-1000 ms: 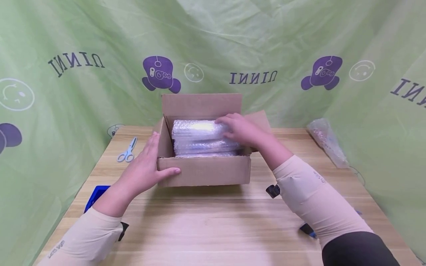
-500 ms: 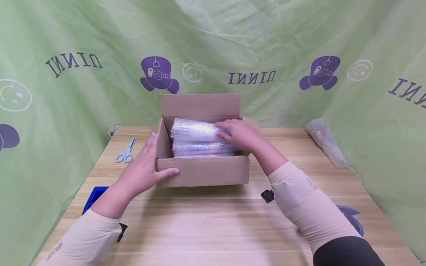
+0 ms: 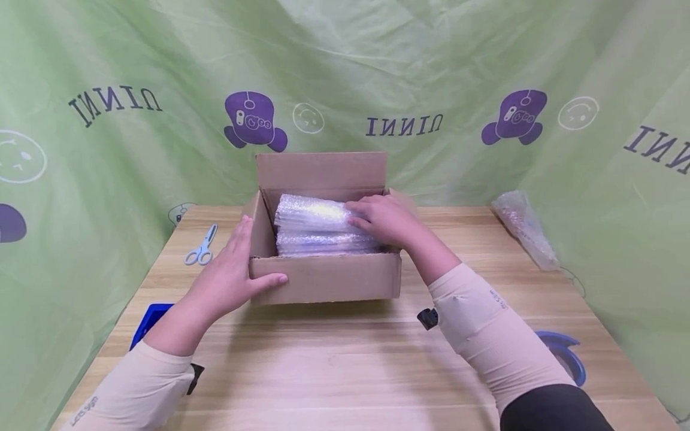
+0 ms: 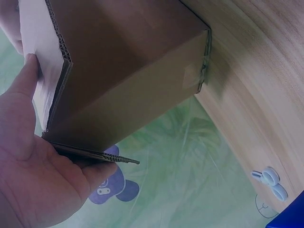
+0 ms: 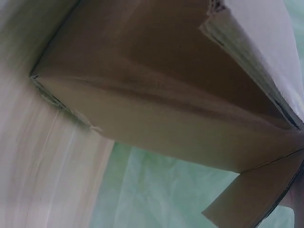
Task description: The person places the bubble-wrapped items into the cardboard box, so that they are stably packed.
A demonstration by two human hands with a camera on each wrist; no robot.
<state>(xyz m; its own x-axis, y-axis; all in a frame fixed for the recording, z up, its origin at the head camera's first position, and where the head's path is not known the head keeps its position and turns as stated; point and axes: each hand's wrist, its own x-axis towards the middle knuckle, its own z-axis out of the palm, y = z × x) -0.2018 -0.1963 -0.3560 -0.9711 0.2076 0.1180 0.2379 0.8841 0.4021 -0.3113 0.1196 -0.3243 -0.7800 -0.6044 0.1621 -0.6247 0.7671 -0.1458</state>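
Note:
A cardboard box (image 3: 326, 279) with raised flaps stands on the wooden table. Inside it, a bubble-wrapped package (image 3: 309, 212) lies tilted above another bubble-wrapped package (image 3: 323, 241); what the wrap covers is not clear. My right hand (image 3: 389, 220) reaches over the box's right side and holds the upper package's right end between fingers and thumb. At the box's front left corner, my left hand (image 3: 223, 275) rests with fingers straight along the left flap and thumb against the front flap. The right wrist view shows the box's underside and side, with the package hidden.
Light blue scissors (image 3: 200, 248) lie left of the box, and a blue tray-like object (image 3: 152, 320) sits partly behind the left forearm. A bubble-wrapped bundle (image 3: 525, 230) lies at the back right. A blue tape dispenser-like ring (image 3: 566, 356) shows beside the right sleeve. Green curtain (image 3: 345, 78) surrounds the table.
The upper package's right end has dropped, leaving it tilted, and my right hand has moved slightly down and left with it. The left hand keeps its place on the box.

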